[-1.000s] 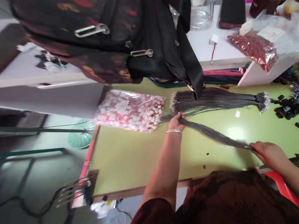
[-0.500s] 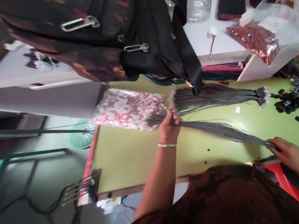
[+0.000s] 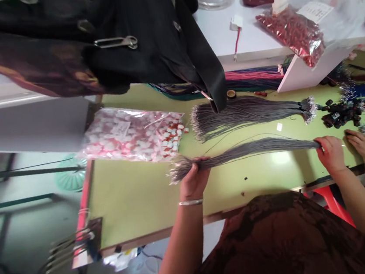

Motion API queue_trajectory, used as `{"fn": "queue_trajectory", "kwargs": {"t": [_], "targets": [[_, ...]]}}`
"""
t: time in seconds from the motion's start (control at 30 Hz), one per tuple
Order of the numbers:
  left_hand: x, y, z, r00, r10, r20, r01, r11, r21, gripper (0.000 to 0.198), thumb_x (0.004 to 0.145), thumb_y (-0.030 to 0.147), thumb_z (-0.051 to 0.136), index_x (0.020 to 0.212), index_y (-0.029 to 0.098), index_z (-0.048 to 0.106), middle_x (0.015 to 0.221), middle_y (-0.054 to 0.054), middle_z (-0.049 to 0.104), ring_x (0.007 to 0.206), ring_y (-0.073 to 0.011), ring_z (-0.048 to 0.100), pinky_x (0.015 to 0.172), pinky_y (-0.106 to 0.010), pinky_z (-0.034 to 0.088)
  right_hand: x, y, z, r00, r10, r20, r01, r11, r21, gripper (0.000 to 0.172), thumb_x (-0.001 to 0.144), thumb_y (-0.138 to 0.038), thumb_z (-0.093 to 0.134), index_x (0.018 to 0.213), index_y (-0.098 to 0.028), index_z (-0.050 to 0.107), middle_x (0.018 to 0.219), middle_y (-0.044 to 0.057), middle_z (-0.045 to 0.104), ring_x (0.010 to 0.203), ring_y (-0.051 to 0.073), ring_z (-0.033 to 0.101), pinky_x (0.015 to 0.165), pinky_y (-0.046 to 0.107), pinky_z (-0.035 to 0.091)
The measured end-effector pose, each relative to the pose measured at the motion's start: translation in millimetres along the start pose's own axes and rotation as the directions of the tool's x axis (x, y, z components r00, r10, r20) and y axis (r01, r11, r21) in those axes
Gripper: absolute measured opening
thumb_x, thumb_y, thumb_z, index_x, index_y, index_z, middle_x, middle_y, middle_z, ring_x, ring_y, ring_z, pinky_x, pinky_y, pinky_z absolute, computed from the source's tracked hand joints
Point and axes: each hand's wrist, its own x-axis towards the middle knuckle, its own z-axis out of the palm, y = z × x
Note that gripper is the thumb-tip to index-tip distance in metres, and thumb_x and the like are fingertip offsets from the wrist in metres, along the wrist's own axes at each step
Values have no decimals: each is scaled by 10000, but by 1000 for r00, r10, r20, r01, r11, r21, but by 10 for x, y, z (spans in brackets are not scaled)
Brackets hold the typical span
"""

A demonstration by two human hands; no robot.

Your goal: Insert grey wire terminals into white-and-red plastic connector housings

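Note:
A long bundle of grey wires [image 3: 256,147] stretches across the yellow-green table [image 3: 130,200]. My left hand [image 3: 195,179] is closed round it near its left end, where silvery tips fan out past the fingers. At the other end my right hand [image 3: 331,154] grips the bundle, hiding most of that end. Just behind lies a second, thicker bundle of grey wires [image 3: 248,112], tied at its right end. A clear bag of white and pink-red connectors [image 3: 132,131] rests beyond my left hand, some of its contents showing at the right corner.
A black backpack [image 3: 144,31] overhangs the table from the white shelf [image 3: 213,30]. On that shelf lies a bag of small red parts [image 3: 295,29]. Black connectors [image 3: 341,112] are heaped at the right. Another person's hands [image 3: 364,142] work beside my right hand, near blue wires.
My right hand has lifted away from the front edge with its wire end, so the bundle lies nearly level. My left hand has come nearer to me. Another person's hands have appeared at right.

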Motion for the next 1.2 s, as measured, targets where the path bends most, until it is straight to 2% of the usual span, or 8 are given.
{"fn": "queue_trajectory", "kwargs": {"t": [0.2,0.3,0.43,0.53,0.7,0.9,1.03,1.2], "targets": [[-176,-286,-326,876,-416,-243,451,886,111,289,871,364,555,896,93,653,926,-170,696,875,-217,673,761,-317,542,49,-66,495,987,-82,138,67,992,108,439,862,-377,500,1245,-165,537,1212,157,539,1170,304,449,966,468,384],[-455,-328,-501,921,-207,-330,349,815,462,278,770,335,682,897,88,679,868,-150,693,751,-187,660,661,-270,528,-164,-101,469,1000,-17,4,16,994,107,468,881,-333,476,1314,-155,467,1281,168,489,1277,323,370,1022,509,352],[-573,-477,-498,947,288,144,-245,353,903,230,772,314,662,956,181,704,946,-111,687,863,-222,640,808,-354,515,-497,-365,442,997,-81,-2,81,986,145,490,878,-295,478,1352,-188,415,1360,168,431,1299,322,367,1025,521,366],[-418,-648,-246,788,145,598,-587,-114,801,407,839,311,571,1236,224,590,1326,-138,541,1242,-289,478,1042,-473,373,-580,-596,509,983,-129,134,109,983,144,460,903,-313,439,1351,-208,421,1448,149,359,1326,312,341,1049,515,345],[158,-872,140,765,-117,633,-584,-542,605,597,846,417,539,1403,239,423,1527,-161,256,1406,-382,194,1101,-607,129,-244,-601,587,973,-8,230,-13,996,92,435,948,-340,335,1349,-202,431,1490,111,339,1316,312,361,1079,573,247],[795,-910,406,745,-170,645,-598,-599,533,678,828,477,534,1433,222,368,1539,-174,210,1408,-376,185,1105,-582,97,273,-368,659,981,48,189,-92,968,232,423,940,-359,346,1279,-166,511,1496,112,328,1325,315,347,1074,532,289],[683,-950,271,692,-113,713,-615,-609,501,560,872,396,480,1391,187,441,1522,-181,257,1408,-367,198,1114,-578,71,-161,-411,498,989,144,-16,-127,918,376,398,928,-323,389,1294,-212,497,1467,106,366,1336,260,351,1064,479,351],[338,-926,-224,277,-517,810,-930,-358,89,486,886,434,459,1354,306,481,1431,-94,452,1343,-279,374,1149,-494,61,-531,1,-112,946,291,-145,-222,905,364,391,932,-338,383,1255,-198,553,1393,136,442,1219,269,482,961,481,430]]}}
